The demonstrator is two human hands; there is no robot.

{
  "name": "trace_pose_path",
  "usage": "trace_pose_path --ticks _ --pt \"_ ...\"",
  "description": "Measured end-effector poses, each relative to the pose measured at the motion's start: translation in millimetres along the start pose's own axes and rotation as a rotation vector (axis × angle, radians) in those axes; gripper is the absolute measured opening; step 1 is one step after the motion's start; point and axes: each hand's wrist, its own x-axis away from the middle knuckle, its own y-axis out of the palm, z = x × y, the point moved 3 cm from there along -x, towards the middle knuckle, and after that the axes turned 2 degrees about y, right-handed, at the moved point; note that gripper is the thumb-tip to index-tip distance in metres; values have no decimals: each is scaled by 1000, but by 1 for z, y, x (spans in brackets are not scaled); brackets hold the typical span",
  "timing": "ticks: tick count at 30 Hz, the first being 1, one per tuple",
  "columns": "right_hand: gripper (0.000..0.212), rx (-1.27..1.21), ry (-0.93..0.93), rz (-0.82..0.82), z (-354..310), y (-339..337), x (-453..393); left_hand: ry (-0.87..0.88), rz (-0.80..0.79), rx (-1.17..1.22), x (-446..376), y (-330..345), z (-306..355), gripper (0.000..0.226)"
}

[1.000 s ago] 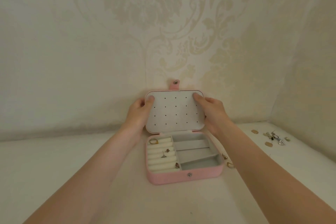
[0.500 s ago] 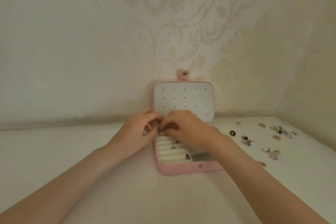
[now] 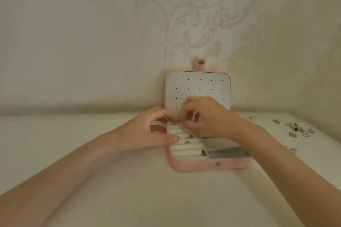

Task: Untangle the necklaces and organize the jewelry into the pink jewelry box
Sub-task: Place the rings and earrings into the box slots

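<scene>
Pink jewelry box [image 3: 201, 165]: open on the white surface [image 3: 129, 190], its lid [image 3: 199, 86] standing upright against the patterned wall [image 3: 110, 42]. The lid lining has rows of small holes, the lower ones hidden by my hands. No brand or writing legible anywhere.

Ring rolls [image 3: 186, 148]: left compartment, with a few small pieces tucked between them; too small to identify.

Right compartments [image 3: 223, 150]: partly covered by my right forearm.

My left hand [image 3: 147, 132]: fingers curled, thumb resting on the rolls, fingertips meeting those of my right hand [image 3: 204, 116] over the rear rolls. Both pinch something tiny between them; I cannot make out what.

Loose jewelry [image 3: 295, 130]: scattered on the surface to the right, well apart from the box, blurred.
</scene>
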Motion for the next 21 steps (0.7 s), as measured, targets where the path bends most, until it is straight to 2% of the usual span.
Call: trace_pose_path --ticks 3,6,11,14,17,21 --pt "13 -177 121 14 5 -21 15 -38 -147 -56 2 6 0 69" --pt "13 -326 154 -184 -2 -30 28 -41 -138 -77 2 10 1 75" --pt "10 -438 173 -468 -23 -24 37 35 -101 -131 3 18 3 68" --pt "9 -404 209 -485 -27 -15 38 18 -145 -105 3 15 3 68" --pt "12 -358 230 -455 -30 -14 37 -24 -237 27 6 9 2 64" --pt "8 -268 236 -426 -34 -10 35 -5 -225 9 5 8 2 57"
